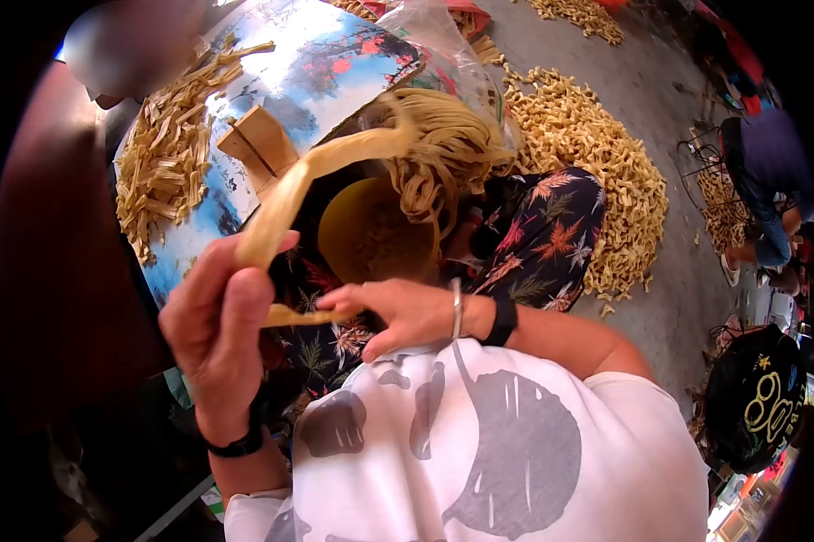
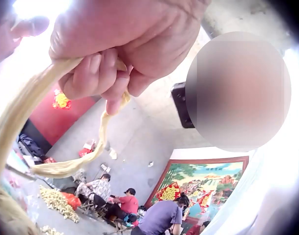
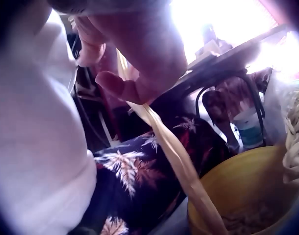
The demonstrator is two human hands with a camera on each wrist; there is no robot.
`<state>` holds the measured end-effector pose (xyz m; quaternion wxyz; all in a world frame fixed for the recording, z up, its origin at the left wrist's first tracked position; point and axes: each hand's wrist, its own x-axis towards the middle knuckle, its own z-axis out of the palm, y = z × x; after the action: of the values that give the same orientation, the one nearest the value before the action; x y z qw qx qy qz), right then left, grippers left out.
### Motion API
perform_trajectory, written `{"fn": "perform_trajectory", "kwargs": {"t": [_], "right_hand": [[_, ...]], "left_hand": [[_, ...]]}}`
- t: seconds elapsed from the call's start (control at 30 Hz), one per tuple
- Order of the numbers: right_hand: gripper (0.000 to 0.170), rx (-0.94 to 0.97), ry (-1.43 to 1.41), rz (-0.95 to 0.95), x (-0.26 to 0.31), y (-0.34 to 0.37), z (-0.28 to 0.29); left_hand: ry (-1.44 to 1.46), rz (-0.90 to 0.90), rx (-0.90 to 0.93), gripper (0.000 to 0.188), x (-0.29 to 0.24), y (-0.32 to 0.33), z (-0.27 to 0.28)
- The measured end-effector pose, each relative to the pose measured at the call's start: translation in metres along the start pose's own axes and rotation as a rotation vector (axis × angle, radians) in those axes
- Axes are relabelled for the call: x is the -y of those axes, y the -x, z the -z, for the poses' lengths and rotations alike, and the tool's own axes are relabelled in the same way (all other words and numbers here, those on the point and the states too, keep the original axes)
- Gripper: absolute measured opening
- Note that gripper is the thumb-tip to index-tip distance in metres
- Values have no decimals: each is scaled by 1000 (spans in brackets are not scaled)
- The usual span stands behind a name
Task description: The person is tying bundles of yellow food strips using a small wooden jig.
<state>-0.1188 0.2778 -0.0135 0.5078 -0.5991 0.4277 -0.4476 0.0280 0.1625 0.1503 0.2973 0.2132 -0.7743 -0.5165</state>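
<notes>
A long, soft, pale yellow strip [image 1: 285,203], similar to tofu skin, arches from a draped bundle of like strips [image 1: 452,135] to my left hand [image 1: 217,316]. That hand is raised and pinches the strip between thumb and fingers, with a thinner tail [image 2: 100,142] hanging below it. Low in front of the shirt, my right hand [image 1: 398,307] has its fingers at this tail. In the right wrist view its curled fingers [image 3: 115,85] hold the strip, which runs on down across the yellow bucket [image 3: 247,171]. Small pieces lie inside the bucket.
A painted table [image 1: 289,99] at left carries flat yellow pieces [image 1: 167,154] and a wooden block [image 1: 258,149]. On the floor at right spreads a large heap of small knotted pieces [image 1: 605,190]. Another person [image 1: 777,172] is at far right; a black bag [image 1: 754,397] stands nearer.
</notes>
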Motion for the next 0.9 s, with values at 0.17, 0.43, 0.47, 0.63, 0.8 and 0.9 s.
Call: {"fn": "perform_trajectory", "kwargs": {"t": [0.17, 0.43, 0.47, 0.63, 0.8, 0.9], "right_hand": [[13, -57, 641, -418, -58, 10, 18], [7, -702, 708, -228, -40, 32, 106], [9, -709, 749, -177, -24, 29, 101], [19, -637, 678, 30, 16, 19, 68], [20, -470, 743, 267, 12, 3, 25], [16, -265, 654, 434, 24, 0, 4]], "left_hand": [[-41, -198, -514, 35, -36, 26, 71], [-301, -197, 78, 14, -11, -2, 34], [-282, -102, 154, 13, 4, -6, 19], [-396, 134, 171, 10, 102, 0, -23], [-220, 247, 114, 37, 146, 2, -42], [676, 910, 186, 53, 144, -10, -55]]}}
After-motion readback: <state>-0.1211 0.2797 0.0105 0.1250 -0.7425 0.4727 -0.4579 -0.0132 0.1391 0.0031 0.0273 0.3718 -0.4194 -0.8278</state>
